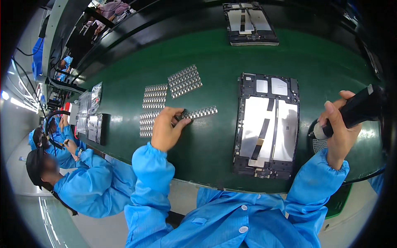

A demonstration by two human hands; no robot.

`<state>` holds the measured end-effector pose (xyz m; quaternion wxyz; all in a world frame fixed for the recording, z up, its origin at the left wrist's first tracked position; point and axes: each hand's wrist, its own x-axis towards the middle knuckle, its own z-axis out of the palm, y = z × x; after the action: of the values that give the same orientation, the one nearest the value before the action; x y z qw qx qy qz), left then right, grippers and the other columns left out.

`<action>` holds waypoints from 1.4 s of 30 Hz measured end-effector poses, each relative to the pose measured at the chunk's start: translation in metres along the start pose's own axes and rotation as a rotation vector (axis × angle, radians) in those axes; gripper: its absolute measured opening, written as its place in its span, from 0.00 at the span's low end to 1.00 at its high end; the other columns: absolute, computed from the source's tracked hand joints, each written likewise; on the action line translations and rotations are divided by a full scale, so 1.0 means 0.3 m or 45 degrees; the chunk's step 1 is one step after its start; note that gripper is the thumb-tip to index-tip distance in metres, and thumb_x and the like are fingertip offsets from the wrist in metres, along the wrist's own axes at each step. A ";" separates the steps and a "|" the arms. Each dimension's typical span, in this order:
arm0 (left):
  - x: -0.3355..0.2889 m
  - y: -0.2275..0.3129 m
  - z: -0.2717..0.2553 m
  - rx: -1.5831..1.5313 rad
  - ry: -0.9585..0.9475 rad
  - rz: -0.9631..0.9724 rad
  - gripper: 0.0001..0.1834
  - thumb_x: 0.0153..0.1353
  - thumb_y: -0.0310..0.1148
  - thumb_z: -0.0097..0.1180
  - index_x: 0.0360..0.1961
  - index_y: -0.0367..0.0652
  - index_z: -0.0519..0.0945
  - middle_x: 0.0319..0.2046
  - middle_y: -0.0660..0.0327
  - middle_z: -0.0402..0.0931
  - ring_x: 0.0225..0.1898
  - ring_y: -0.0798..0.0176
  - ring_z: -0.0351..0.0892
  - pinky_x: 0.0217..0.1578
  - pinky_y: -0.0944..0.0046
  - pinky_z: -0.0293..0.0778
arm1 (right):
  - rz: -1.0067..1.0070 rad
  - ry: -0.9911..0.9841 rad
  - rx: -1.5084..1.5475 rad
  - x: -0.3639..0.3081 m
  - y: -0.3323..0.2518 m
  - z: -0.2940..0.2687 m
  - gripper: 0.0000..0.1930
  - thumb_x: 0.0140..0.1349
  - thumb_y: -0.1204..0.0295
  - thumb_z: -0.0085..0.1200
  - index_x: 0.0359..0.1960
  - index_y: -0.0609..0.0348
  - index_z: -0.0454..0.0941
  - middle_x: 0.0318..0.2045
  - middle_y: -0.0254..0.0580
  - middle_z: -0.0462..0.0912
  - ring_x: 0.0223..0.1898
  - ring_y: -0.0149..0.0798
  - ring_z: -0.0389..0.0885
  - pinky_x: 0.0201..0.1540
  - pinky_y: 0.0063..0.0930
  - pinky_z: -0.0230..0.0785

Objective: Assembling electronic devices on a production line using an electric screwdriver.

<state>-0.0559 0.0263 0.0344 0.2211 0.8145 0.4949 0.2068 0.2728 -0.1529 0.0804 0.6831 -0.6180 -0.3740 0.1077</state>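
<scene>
My left hand (166,129) pinches the near end of a narrow strip of small metallic parts (202,112) between thumb and fingertips. Beside it on the green table lie three sheets of similar parts: one tilted sheet (185,81), one upper sheet (155,96) and one lower sheet (147,124), partly behind my hand. My right hand (344,130) is closed around a thick black handheld tool (362,106) with a pale tip; its exact kind cannot be told. Between my hands lies an opened tablet (285,132), its silvery battery panels and dark ribbon cables showing.
A second opened tablet (250,25) lies at the far side of the green table (215,161). At the left are a stack of tablets (95,127) and a clear plastic bag (96,97). A co-worker in blue (89,182) sits close on the left. A perforated round piece (319,145) is below the tool.
</scene>
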 end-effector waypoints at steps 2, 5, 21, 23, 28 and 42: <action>0.024 -0.055 0.001 0.001 -0.097 0.042 0.12 0.47 0.26 0.66 0.34 0.36 0.80 0.23 0.59 0.75 0.27 0.65 0.77 0.26 0.64 0.70 | 0.011 0.002 0.018 -0.002 -0.005 -0.001 0.20 0.52 0.74 0.62 0.46 0.62 0.70 0.24 0.40 0.79 0.25 0.34 0.79 0.33 0.26 0.71; 0.050 -0.013 -0.027 0.052 -0.293 -0.180 0.13 0.46 0.25 0.68 0.33 0.34 0.79 0.20 0.62 0.75 0.26 0.69 0.77 0.26 0.67 0.72 | -0.076 -0.043 0.097 0.009 -0.011 0.007 0.23 0.51 0.73 0.63 0.48 0.62 0.70 0.37 0.47 0.80 0.36 0.38 0.80 0.43 0.29 0.72; 0.024 0.021 -0.032 0.132 -0.418 0.129 0.10 0.41 0.27 0.71 0.22 0.36 0.81 0.24 0.57 0.78 0.22 0.62 0.77 0.25 0.66 0.72 | 0.130 -0.125 0.374 -0.012 -0.049 -0.006 0.32 0.47 0.74 0.67 0.54 0.68 0.66 0.25 0.45 0.81 0.23 0.35 0.80 0.30 0.22 0.72; 0.020 0.053 -0.047 0.051 -0.297 0.262 0.09 0.40 0.26 0.71 0.22 0.36 0.81 0.26 0.57 0.78 0.26 0.61 0.78 0.27 0.65 0.72 | 0.096 -0.037 0.351 -0.007 -0.061 -0.008 0.32 0.46 0.73 0.67 0.54 0.69 0.66 0.19 0.39 0.78 0.19 0.31 0.77 0.24 0.18 0.67; -0.062 0.168 0.123 -0.495 0.004 0.492 0.10 0.41 0.22 0.69 0.22 0.38 0.77 0.35 0.55 0.78 0.43 0.54 0.79 0.40 0.59 0.73 | 0.025 0.038 0.352 0.010 -0.078 -0.071 0.29 0.43 0.79 0.65 0.49 0.71 0.68 0.15 0.32 0.73 0.15 0.26 0.71 0.20 0.17 0.60; -0.089 0.394 0.402 -0.633 0.011 0.652 0.08 0.46 0.23 0.67 0.22 0.41 0.77 0.33 0.56 0.81 0.48 0.53 0.79 0.62 0.40 0.50 | -0.175 0.196 0.523 -0.045 0.071 -0.172 0.18 0.46 0.83 0.64 0.38 0.62 0.70 0.17 0.38 0.76 0.16 0.30 0.73 0.22 0.23 0.67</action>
<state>0.0842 -0.0652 -0.0003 0.3516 0.8324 0.2103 0.3732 0.3032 -0.1960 0.0579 0.8270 -0.4453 -0.3320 0.0874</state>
